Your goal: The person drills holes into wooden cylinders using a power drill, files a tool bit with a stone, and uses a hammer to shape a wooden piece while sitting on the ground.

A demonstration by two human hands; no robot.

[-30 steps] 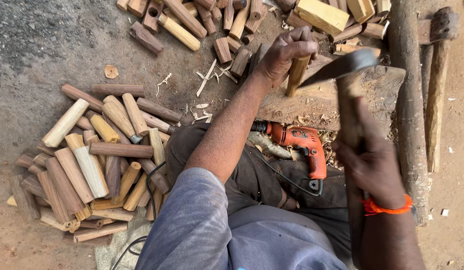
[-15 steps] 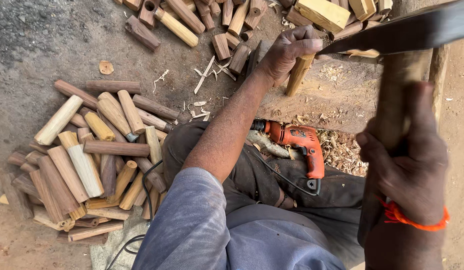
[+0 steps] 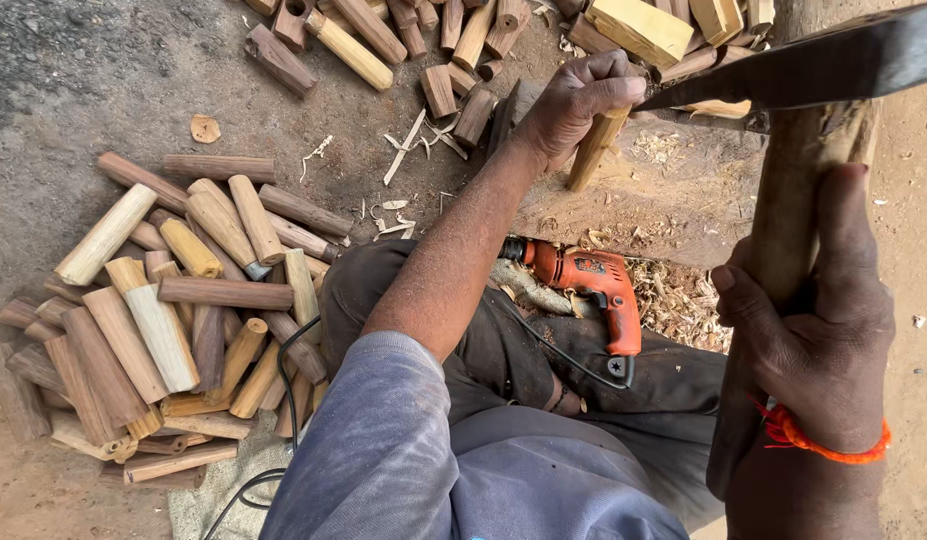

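On the bare, dusty ground (image 3: 103, 90) at the left lies the biggest thing in view, a loose heap of short wooden pegs (image 3: 163, 320), some pale and freshly peeled, others brown and still in bark, piled every which way. Beyond it, along the top edge, a second scatter of cut wood pieces (image 3: 403, 40) spreads out, with a squared yellow block (image 3: 638, 28) among them. Nearer the person sits a broad chopping block (image 3: 673, 200), its top strewn with shavings, and more curls of shavings (image 3: 683, 300) lie at its foot. Across the lap, on dark trousers, rests an orange power drill (image 3: 588, 285), its black cord trailing down to the left. At the right, the right hand (image 3: 813, 330), an orange thread at the wrist, is wrapped tight around the thick wooden handle (image 3: 783, 240) of a hatchet, whose dark blade (image 3: 813, 65) is raised and points left, high above the block; the blade's far end runs out of the picture. Stretched forward, the left hand (image 3: 573, 105) is closed around a small pale wooden stick (image 3: 593, 150), holding it upright and slightly tilted with its lower end on the block, just under the blade's tip; whether the edge touches the stick is hard to say from here.
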